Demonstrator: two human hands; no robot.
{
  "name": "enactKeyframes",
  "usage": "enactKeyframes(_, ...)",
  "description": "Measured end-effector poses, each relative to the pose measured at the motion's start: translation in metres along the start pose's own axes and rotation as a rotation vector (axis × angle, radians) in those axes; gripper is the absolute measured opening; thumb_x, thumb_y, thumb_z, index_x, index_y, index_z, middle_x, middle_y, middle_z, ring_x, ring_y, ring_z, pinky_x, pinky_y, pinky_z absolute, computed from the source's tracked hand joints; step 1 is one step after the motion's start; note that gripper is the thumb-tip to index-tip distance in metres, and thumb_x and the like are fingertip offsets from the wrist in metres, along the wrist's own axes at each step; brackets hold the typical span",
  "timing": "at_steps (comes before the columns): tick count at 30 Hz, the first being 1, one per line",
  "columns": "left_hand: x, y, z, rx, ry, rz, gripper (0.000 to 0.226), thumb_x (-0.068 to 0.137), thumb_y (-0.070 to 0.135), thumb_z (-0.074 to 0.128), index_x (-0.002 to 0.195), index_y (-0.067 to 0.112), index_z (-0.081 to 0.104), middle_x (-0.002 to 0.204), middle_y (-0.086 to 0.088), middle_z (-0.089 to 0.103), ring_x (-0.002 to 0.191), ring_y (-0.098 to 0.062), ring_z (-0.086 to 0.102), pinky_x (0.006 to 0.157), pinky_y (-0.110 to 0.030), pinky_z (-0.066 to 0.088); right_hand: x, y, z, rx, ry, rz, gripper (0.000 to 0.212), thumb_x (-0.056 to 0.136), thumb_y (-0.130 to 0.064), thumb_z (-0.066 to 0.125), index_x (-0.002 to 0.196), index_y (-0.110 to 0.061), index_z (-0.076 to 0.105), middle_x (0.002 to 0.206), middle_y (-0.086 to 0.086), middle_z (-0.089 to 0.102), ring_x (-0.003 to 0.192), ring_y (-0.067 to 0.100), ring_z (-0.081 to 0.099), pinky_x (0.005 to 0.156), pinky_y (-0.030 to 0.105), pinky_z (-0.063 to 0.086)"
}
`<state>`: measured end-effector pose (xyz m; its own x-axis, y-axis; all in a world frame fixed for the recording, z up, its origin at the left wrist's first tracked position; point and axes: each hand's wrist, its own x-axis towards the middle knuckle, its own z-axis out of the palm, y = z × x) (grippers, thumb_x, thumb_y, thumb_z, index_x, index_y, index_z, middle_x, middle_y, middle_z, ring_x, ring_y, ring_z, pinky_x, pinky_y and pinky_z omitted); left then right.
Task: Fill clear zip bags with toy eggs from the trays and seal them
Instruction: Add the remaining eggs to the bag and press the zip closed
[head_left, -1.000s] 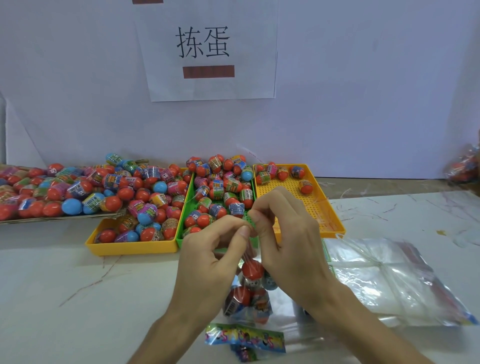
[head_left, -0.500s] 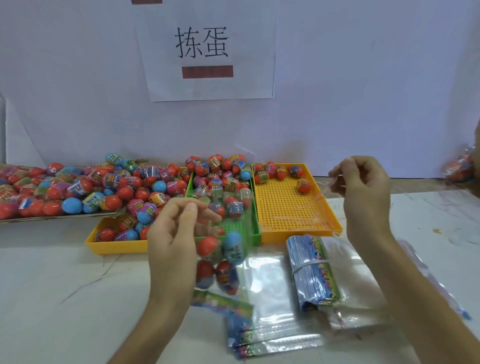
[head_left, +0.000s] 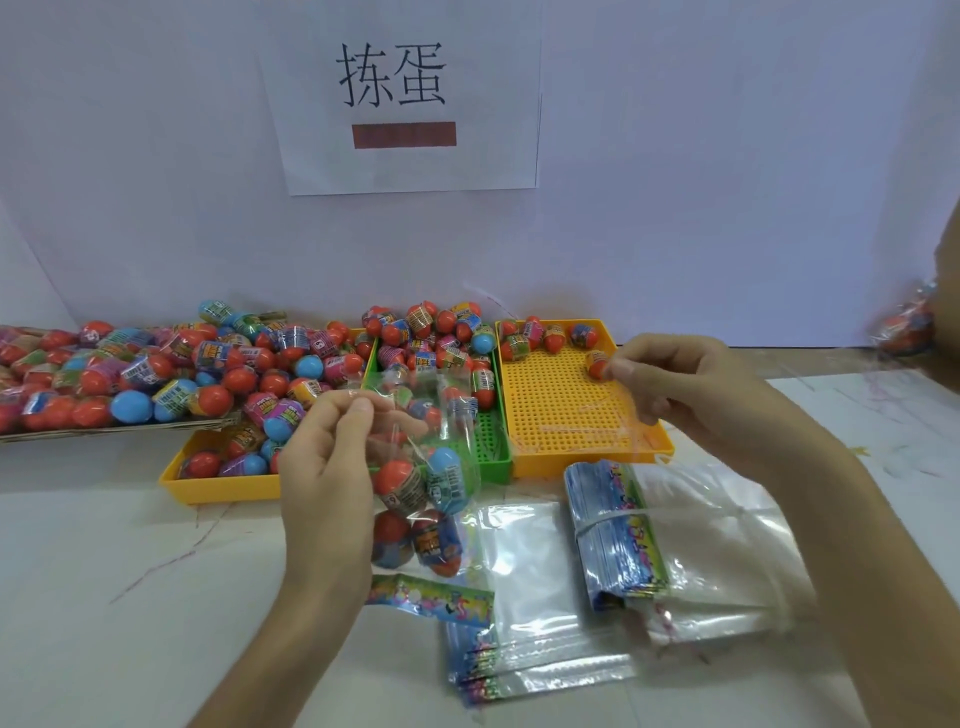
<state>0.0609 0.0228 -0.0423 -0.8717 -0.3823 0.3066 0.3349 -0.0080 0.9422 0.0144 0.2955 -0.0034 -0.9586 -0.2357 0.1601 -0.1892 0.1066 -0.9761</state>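
My left hand (head_left: 327, 467) grips the top of a clear zip bag (head_left: 423, 499) that hangs just above the table with several toy eggs in it. The bag's printed header (head_left: 431, 597) lies on the table below it. My right hand (head_left: 691, 400) is held apart to the right, over the right yellow tray (head_left: 571, 426), and pinches a thin clear strip of film (head_left: 641, 421). Loose toy eggs (head_left: 431, 332) fill the green tray (head_left: 493, 452) and the left yellow tray (head_left: 223, 486); a few lie at the back of the right yellow tray.
A banded stack of empty bags (head_left: 618, 530) lies on loose flat bags (head_left: 524, 561) in front of the trays. A flat board (head_left: 104, 431) piled with eggs is at the far left. A filled bag (head_left: 904, 327) shows at the right edge. A paper sign (head_left: 405, 98) hangs on the wall.
My hands were together at the bag's mouth; they have drawn apart. The left hand lifted the bag to the left, and the right hand pulled away to the right with the clear strip.
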Motion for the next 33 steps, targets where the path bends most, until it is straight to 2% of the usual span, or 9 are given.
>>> enactKeyframes(4, 0.001, 0.0, 0.001, -0.003, -0.024, 0.012, 0.043, 0.105, 0.017, 0.046, 0.073, 0.034, 0.069, 0.076, 0.005, 0.075, 0.074, -0.008, 0.07, 0.067, -0.024, 0.052, -0.002, 0.002, -0.027, 0.22, 0.319, -0.018, 0.013, 0.083, -0.007, 0.071, 0.091, -0.013, 0.079, 0.076, 0.002, 0.072, 0.07, 0.01, 0.067, 0.07, 0.019, 0.055)
enactKeyframes(8, -0.001, -0.001, 0.0, 0.001, -0.04, 0.021, 0.043, 0.105, 0.015, 0.046, 0.073, 0.033, 0.068, 0.073, 0.006, 0.074, 0.069, -0.005, 0.069, 0.058, -0.018, 0.054, -0.001, 0.02, -0.052, -0.579, 0.842, 0.193, 0.082, 0.089, -0.01, 0.073, 0.158, -0.016, 0.029, 0.163, 0.008, 0.031, 0.15, 0.02, 0.03, 0.117, 0.031, 0.025)
enactKeyframes(10, -0.002, -0.001, 0.001, 0.007, -0.048, 0.02, 0.043, 0.105, 0.015, 0.046, 0.073, 0.032, 0.068, 0.072, 0.007, 0.073, 0.066, -0.002, 0.068, 0.057, -0.016, 0.053, 0.001, 0.022, -0.05, -0.587, 0.832, 0.129, 0.088, 0.087, -0.018, 0.077, 0.159, -0.018, 0.026, 0.157, 0.008, 0.04, 0.144, 0.021, 0.037, 0.112, 0.03, 0.028)
enactKeyframes(15, -0.001, -0.002, 0.001, 0.035, -0.04, 0.034, 0.043, 0.105, 0.014, 0.047, 0.072, 0.032, 0.068, 0.069, 0.011, 0.071, 0.063, 0.002, 0.065, 0.056, -0.012, 0.05, 0.002, 0.02, -0.035, -0.551, 0.818, -0.1, 0.05, 0.089, -0.013, 0.067, 0.138, -0.025, 0.06, 0.072, -0.006, 0.069, 0.062, -0.005, 0.057, 0.076, 0.024, 0.046)
enactKeyframes(20, -0.002, -0.001, 0.001, 0.044, -0.037, 0.021, 0.042, 0.105, 0.014, 0.047, 0.073, 0.031, 0.068, 0.07, 0.009, 0.072, 0.064, 0.001, 0.067, 0.056, -0.013, 0.051, 0.002, 0.021, -0.037, -0.569, 0.47, 0.101, 0.092, 0.084, 0.016, 0.041, 0.16, -0.032, 0.021, 0.157, -0.004, 0.043, 0.123, 0.007, 0.053, 0.063, 0.009, 0.041)
enactKeyframes(24, -0.002, -0.001, 0.001, 0.059, -0.053, 0.005, 0.038, 0.105, 0.017, 0.046, 0.076, 0.03, 0.067, 0.076, 0.001, 0.075, 0.07, -0.007, 0.07, 0.062, -0.019, 0.054, 0.006, 0.025, -0.034, -0.678, 0.529, 0.082, 0.074, 0.093, 0.003, 0.058, 0.157, -0.023, 0.033, 0.144, 0.004, 0.057, 0.127, 0.02, 0.055, 0.096, 0.034, 0.046)
enactKeyframes(29, -0.003, -0.001, 0.0, 0.057, -0.062, -0.013, 0.027, 0.097, 0.029, 0.049, 0.078, 0.03, 0.068, 0.079, -0.003, 0.075, 0.074, -0.013, 0.07, 0.072, -0.036, 0.054, 0.005, 0.017, -0.026, -0.662, 0.718, -0.101, 0.036, 0.093, -0.012, 0.063, 0.126, -0.022, 0.068, 0.075, 0.001, 0.067, 0.068, 0.01, 0.058, 0.068, 0.022, 0.041)
enactKeyframes(31, -0.003, -0.001, 0.001, 0.064, -0.065, -0.011, 0.032, 0.102, 0.023, 0.049, 0.077, 0.031, 0.068, 0.077, 0.0, 0.075, 0.072, -0.01, 0.07, 0.071, -0.034, 0.052, 0.004, 0.014, -0.025, -0.665, 0.7, -0.085, 0.051, 0.09, -0.001, 0.056, 0.136, -0.023, 0.063, 0.093, 0.008, 0.073, 0.079, 0.014, 0.062, 0.073, 0.022, 0.043)
enactKeyframes(33, -0.003, -0.001, 0.001, 0.064, -0.07, -0.007, 0.037, 0.105, 0.018, 0.046, 0.077, 0.03, 0.068, 0.076, 0.0, 0.075, 0.07, -0.009, 0.069, 0.069, -0.031, 0.051, 0.004, 0.014, -0.024, -0.709, 0.579, 0.056, 0.081, 0.084, 0.014, 0.045, 0.154, -0.025, 0.04, 0.153, 0.013, 0.047, 0.131, 0.022, 0.051, 0.096, 0.027, 0.041)
